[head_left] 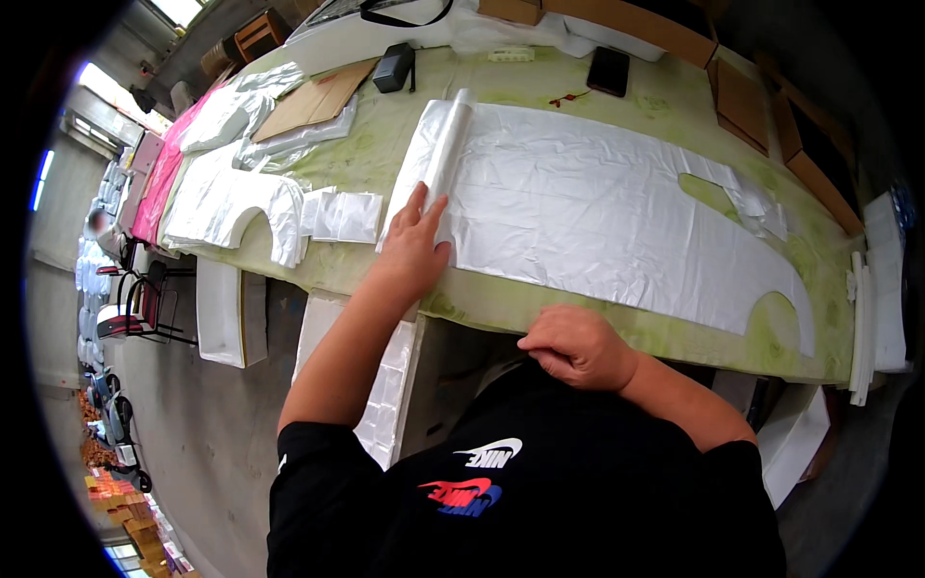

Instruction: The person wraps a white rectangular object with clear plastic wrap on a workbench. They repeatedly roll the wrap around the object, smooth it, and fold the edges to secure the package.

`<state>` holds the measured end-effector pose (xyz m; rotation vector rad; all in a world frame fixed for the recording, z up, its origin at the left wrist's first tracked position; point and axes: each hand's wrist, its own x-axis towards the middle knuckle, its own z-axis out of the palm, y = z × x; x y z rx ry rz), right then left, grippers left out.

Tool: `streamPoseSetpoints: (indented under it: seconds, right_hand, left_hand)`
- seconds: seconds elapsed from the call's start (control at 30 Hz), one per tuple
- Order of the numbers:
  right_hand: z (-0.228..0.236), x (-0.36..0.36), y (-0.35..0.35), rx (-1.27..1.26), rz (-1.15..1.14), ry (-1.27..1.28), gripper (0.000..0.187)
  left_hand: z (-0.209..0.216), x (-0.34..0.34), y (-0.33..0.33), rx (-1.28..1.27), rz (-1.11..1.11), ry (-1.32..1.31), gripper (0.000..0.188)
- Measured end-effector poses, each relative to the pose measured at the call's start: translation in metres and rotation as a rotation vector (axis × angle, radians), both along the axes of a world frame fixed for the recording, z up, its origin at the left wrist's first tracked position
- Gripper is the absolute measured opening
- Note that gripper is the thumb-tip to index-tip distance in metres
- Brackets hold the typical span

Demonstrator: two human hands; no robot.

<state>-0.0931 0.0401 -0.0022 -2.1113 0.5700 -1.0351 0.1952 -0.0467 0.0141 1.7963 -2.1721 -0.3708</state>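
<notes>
A long, thin sheet of white plastic film [568,207] with curved cut-outs at its right end lies spread across the table, slightly wrinkled. At its left part, a narrow rolled or folded strip [451,144] runs from the far side towards me. My left hand [416,241] rests on the near part of that strip, fingers stretched out and apart, pressing on the film. Just off the table's near edge, in front of my body, my right hand [580,349] is curled into a loose fist. Nothing shows between its fingers, and it is apart from the sheet.
The table [501,306] has a greenish cover. Left are stacked white plastic sheets [226,202], small folded packets [345,216] and a cardboard piece [313,99]. Farther back are a black box-shaped thing [394,67] and a phone [608,71]. Cardboard boxes [814,159] stand right.
</notes>
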Motion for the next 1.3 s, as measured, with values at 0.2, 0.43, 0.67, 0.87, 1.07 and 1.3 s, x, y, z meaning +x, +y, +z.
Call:
streamPoseSetpoints:
  seconds: [0.2,0.43,0.67,0.87,1.07,1.3]
  right_hand:
    - [-0.006,-0.010,0.004,0.009,-0.051,0.000,0.023]
    - [-0.005,-0.014,0.004,0.009,-0.062,0.007,0.021]
    - [-0.012,-0.025,0.011,0.027,-0.118,0.002,0.021]
    - [-0.011,-0.033,0.013,0.065,-0.177,-0.021,0.021]
    - [0.010,-0.029,0.018,0.463,-0.274,-0.083,0.065]
    - [0.017,-0.050,0.021,0.859,-0.429,-0.120,0.087]
  left_hand:
    - [-0.014,0.032,-0.020,-0.038,0.103,-0.159,0.065]
    - [-0.005,0.009,-0.040,-0.033,0.198,-0.266,0.078]
    - [0.005,0.040,-0.074,0.119,0.326,-0.280,0.087]
    - [0.034,-0.018,-0.057,0.325,0.192,0.392,0.080]
    - [-0.004,-0.134,-0.026,0.353,0.093,1.161,0.077]
    - [-0.021,-0.210,-0.021,0.276,0.007,0.856,0.071]
